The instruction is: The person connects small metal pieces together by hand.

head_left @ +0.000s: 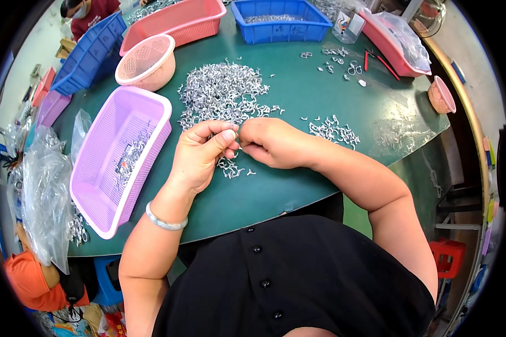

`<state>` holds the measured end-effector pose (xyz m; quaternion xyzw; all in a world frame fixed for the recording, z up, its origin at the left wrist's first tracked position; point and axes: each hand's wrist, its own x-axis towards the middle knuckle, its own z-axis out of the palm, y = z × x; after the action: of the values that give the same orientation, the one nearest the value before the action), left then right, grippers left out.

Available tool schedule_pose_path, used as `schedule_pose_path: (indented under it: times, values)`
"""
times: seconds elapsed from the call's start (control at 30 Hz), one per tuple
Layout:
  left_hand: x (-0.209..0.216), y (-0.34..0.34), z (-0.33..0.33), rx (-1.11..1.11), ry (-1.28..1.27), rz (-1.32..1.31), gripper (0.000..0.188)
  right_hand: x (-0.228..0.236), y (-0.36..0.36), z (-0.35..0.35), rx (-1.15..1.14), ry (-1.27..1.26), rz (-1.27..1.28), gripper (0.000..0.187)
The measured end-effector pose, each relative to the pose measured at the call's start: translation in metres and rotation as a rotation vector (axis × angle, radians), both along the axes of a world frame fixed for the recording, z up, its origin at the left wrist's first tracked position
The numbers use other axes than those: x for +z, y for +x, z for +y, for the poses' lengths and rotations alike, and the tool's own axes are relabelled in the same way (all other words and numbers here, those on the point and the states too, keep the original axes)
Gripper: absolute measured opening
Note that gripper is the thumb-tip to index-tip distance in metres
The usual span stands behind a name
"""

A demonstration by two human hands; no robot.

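Left hand [195, 157] and right hand [275, 144] nearly meet, fingers [211, 128] pinched closed, anything held unclear.

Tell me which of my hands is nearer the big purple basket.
Left. Your left hand is just to the right of the basket, not touching it; your right hand is farther right, beyond the left one.
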<state>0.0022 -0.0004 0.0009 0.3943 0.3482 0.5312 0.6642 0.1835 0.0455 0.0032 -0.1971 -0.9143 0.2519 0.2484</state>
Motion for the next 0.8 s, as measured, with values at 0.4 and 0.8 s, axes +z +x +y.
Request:
schedule_pose_path:
  times: [0.4,0.8]
  values:
    - [0.007,0.002,-0.001,0.018,-0.031,-0.058,0.009,0.018,0.009,0.0,-0.087,-0.284,0.337,0.008]
    - [0.006,0.002,-0.004,-0.079,-0.163,-0.245,0.008,0.015,0.005,-0.002,-0.06,-0.166,0.362,0.012]
